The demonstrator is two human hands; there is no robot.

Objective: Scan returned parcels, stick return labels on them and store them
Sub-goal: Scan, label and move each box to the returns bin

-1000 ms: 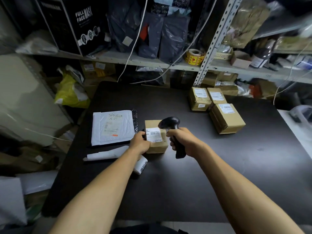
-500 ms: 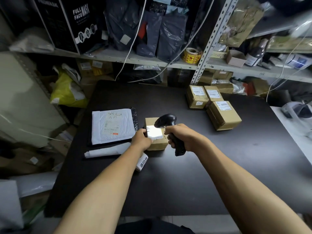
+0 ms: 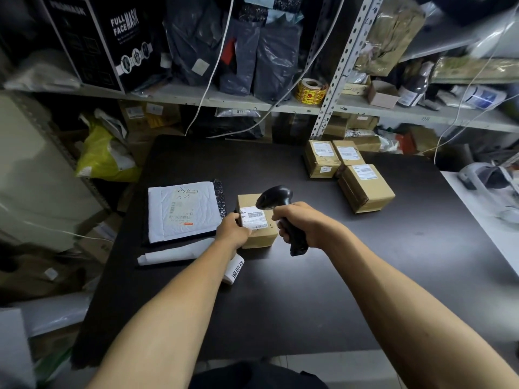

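Note:
A small brown cardboard parcel (image 3: 262, 237) with a white barcode label sits mid-table on the black table (image 3: 309, 304). My left hand (image 3: 233, 230) grips its left side. My right hand (image 3: 302, 223) holds a black barcode scanner (image 3: 276, 199) by the handle, its head pointing down at the label from the right. A roll of white return labels (image 3: 234, 269) with printed characters lies just below my left wrist, partly hidden by the forearm.
A white padded mailer (image 3: 182, 210) lies left of the parcel on a black bubble bag. Three labelled brown boxes (image 3: 365, 188) sit at the table's back right. Crowded shelves (image 3: 252, 101) with bags, a tape roll (image 3: 310, 91) and hanging cables stand behind.
The scanner's light that lit the label half a second ago is off now. Both hands stay in nearly the same place on the parcel and scanner.

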